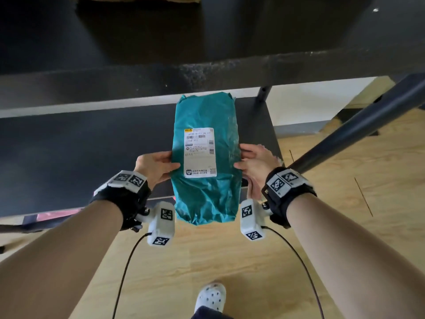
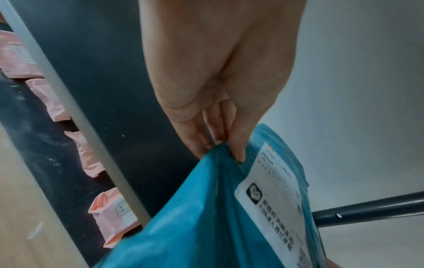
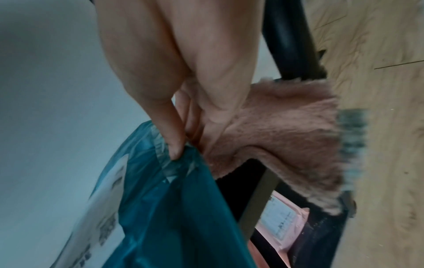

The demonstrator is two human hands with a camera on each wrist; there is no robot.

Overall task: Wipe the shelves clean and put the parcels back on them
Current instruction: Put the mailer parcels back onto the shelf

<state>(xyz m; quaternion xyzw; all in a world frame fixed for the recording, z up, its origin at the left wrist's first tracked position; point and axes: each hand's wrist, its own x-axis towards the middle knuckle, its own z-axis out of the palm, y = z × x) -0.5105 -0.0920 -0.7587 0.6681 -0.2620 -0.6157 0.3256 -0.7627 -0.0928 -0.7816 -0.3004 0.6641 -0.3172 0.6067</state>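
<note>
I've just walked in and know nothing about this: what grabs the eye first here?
A teal parcel with a white label, held over the dark shelf by the left hand and right hand at its two sides. The right hand also holds a fluffy pink cloth, and pink parcels lie on a lower shelf.

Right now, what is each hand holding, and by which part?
Both hands, left hand and right hand, pinch the teal parcel by its long side edges; the right also holds a pink cloth.
</note>
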